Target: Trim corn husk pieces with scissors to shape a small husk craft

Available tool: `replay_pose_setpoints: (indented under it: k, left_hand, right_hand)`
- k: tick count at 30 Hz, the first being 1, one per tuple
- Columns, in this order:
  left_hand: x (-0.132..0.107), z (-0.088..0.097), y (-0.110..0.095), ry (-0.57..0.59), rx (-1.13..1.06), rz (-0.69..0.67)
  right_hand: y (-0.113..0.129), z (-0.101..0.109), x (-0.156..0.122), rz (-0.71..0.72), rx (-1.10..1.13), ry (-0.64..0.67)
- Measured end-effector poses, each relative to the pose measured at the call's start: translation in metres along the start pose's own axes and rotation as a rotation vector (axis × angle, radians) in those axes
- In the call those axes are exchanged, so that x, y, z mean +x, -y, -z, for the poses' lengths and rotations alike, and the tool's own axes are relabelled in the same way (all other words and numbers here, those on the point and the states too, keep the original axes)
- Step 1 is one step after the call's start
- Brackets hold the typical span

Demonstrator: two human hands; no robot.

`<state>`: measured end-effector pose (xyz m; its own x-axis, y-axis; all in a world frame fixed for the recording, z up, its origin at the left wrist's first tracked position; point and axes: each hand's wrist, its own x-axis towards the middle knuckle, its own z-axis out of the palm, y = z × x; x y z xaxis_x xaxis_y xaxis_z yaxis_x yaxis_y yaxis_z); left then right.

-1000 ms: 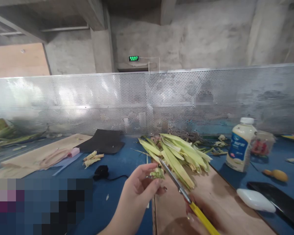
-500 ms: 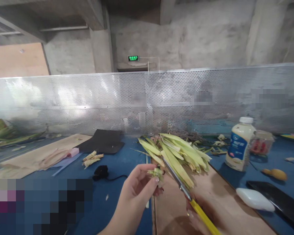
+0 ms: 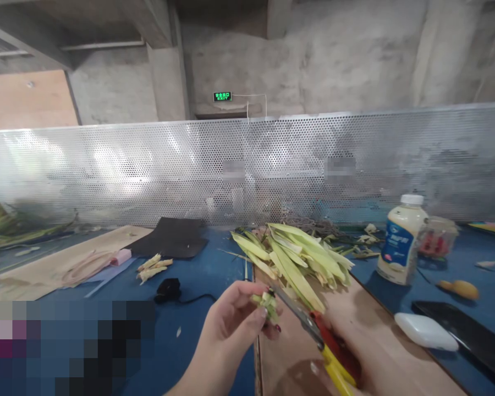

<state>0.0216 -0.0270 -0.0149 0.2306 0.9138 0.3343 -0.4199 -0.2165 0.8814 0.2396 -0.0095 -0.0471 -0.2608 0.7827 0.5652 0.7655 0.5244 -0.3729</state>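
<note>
Between the thumb and fingers of my left hand (image 3: 229, 333), a small pale green plant piece (image 3: 267, 301) with dark bits at its end is pinched. My right hand (image 3: 373, 346), partly blurred, grips shears (image 3: 309, 325) with one red and one yellow handle. Their metal blades point up and left, with the tips close to the plant piece; whether they touch it I cannot tell. Beyond both hands, a heap of long pale green husk-like leaves (image 3: 297, 258) lies on the far end of a brown board (image 3: 289, 357).
Right of the board are a milk-coloured bottle (image 3: 400, 242), a clear box of red items (image 3: 437, 236), a white case (image 3: 427, 331) and a black phone-like slab (image 3: 457, 330). To the left lie a black cable bundle (image 3: 168, 290), pale stalk pieces (image 3: 153, 268) and a black sheet (image 3: 169, 237). Perforated metal panels (image 3: 148, 170) stand behind.
The shears' handles have spread apart, and the red one now shows. The plant piece has turned slightly in my left hand. The whole view has shifted a little.
</note>
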Motion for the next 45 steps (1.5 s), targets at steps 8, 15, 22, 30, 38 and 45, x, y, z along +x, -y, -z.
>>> replay_pose_setpoints:
  k: [8, 15, 22, 30, 38, 45]
  left_hand:
    - [-0.002, -0.001, -0.001, -0.001, -0.049, -0.021]
    - [-0.001, -0.001, 0.000, 0.023, -0.063, -0.037]
    - [-0.001, 0.000, 0.000, 0.014, -0.051, -0.028]
    - [-0.002, 0.000, 0.000, 0.006, -0.021, -0.034]
    - [-0.002, 0.000, -0.001, 0.008, -0.021, -0.035]
    - [-0.002, -0.001, -0.001, -0.016, 0.007, -0.022]
  right_hand:
    - [0.015, 0.012, -0.002, -0.001, -0.099, 0.018]
    - [0.038, 0.029, -0.006, 0.011, -0.148, 0.045]
    - [0.044, 0.027, -0.005, 0.008, -0.054, 0.083]
    - [0.029, 0.012, -0.007, -0.016, -0.087, 0.057]
    - [0.025, 0.011, -0.006, -0.030, -0.124, 0.066]
    - [0.027, 0.006, -0.009, -0.028, -0.066, 0.066]
